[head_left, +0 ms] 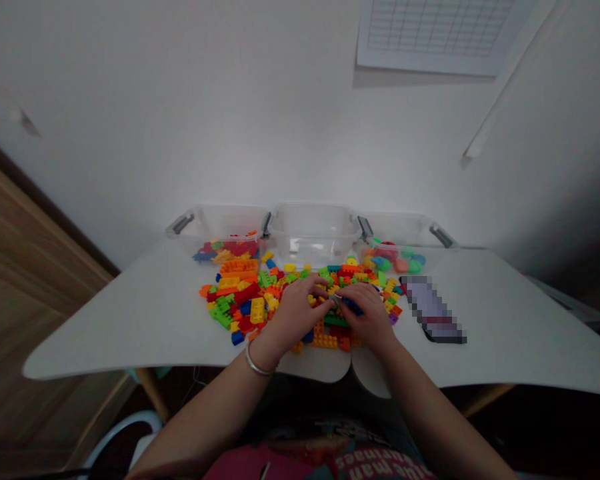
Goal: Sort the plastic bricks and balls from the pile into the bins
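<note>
A silver bangle [260,363] circles the left wrist. On the white worktop [130,327], both hands sit close together over a heap of multicoloured plastic building bricks [245,300]. The right hand [369,319] has a closed grip on a dark blue brick [353,307]. The left hand [296,313] curls inward with its fingers [320,288] reaching toward that brick, though whether it holds anything cannot be told. Right of the heap lies a pixelated flat object [433,310]. Beyond stand three clear plastic bins side by side: the left bin [220,223] holds bricks, the middle bin [313,227] stands between, and the right bin [397,228] holds round coloured pieces [397,261].
</note>
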Motion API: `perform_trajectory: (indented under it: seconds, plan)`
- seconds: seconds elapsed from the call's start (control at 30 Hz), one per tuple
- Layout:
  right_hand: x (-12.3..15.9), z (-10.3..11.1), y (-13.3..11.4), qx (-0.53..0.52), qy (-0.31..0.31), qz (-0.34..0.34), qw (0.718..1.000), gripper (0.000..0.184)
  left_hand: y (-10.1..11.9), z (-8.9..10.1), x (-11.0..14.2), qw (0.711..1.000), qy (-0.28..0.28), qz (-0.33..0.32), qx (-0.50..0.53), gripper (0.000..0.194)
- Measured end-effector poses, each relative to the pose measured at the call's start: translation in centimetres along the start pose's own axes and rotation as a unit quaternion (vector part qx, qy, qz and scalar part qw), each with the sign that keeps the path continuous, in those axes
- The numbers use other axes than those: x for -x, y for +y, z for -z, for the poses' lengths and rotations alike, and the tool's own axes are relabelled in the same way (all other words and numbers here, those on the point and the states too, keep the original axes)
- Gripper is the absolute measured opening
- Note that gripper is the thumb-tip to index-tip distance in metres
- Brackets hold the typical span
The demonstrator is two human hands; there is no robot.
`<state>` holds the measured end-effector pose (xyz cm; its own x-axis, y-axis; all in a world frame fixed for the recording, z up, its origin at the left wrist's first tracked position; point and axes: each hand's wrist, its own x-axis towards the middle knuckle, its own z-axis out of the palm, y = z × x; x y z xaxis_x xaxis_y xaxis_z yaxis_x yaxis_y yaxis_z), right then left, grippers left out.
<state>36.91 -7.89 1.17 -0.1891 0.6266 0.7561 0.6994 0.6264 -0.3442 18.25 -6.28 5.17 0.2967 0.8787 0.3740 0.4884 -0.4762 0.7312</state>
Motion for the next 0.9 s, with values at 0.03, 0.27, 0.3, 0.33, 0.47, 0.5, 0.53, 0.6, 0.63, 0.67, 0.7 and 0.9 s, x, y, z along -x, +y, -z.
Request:
perform_trajectory:
  seconds: [0.03, 0.27, 0.3, 0.33, 0.47, 0.5, 0.53, 0.6, 0.63, 0.67, 0.7, 0.9]
  plan:
    - [0.0, -0.1, 0.0, -0.002, -0.006, -0.001, 1.000, 0.012, 0.0, -0.1, 0.0, 1.000, -0.003, 0.001, 0.001, 0.033]
    - [-0.2, -0.1, -0.2, -0.014, -0.023, 0.008, 1.000, 0.015, -0.1, -0.8, 0.3, 1.000, -0.006, 0.015, 0.020, 0.041]
    - [-0.2, -0.1, -0.3, -0.017, -0.031, 0.010, 0.999, 0.015, -0.2, -0.9, 0.3, 1.000, -0.006, 0.016, 0.020, 0.041]
    - [-0.3, 0.0, -0.3, -0.018, -0.037, 0.012, 0.999, 0.015, -0.3, -0.9, 0.3, 1.000, -0.005, 0.016, 0.020, 0.042]
    - [-0.3, 0.2, -0.5, -0.003, -0.033, 0.009, 0.999, 0.011, -0.5, -0.4, 0.3, 1.000, -0.010, -0.011, -0.026, 0.040]
    - [-0.3, 0.2, -0.5, 0.004, -0.028, 0.005, 1.000, 0.010, -0.5, -0.1, 0.4, 0.998, -0.009, -0.022, -0.053, 0.037]
    - [-0.2, 0.2, -0.4, 0.012, -0.022, 0.000, 1.000, 0.009, -0.5, 0.2, 0.6, 0.996, -0.007, -0.034, -0.084, 0.034]
    - [0.0, 0.2, -0.1, 0.030, -0.011, -0.022, 0.999, 0.008, -0.5, 0.8, 1.1, 0.988, 0.000, -0.052, -0.148, 0.031]
    - [0.0, 0.2, 0.2, 0.038, -0.004, -0.038, 0.999, 0.008, -0.6, 1.0, 1.5, 0.982, 0.003, -0.061, -0.177, 0.031]
    - [-0.1, 0.3, 0.5, 0.046, 0.008, -0.055, 0.997, 0.009, -0.6, 1.1, 1.9, 0.976, 0.005, -0.071, -0.204, 0.033]
    - [-0.2, 0.5, 0.9, 0.052, 0.024, -0.072, 0.996, 0.010, -0.7, 1.2, 2.3, 0.971, 0.004, -0.080, -0.226, 0.035]
    - [-3.6, 3.0, 4.9, 0.086, 0.152, -0.132, 0.976, 0.020, -2.0, 0.3, 3.8, 0.943, -0.016, -0.087, -0.322, 0.050]
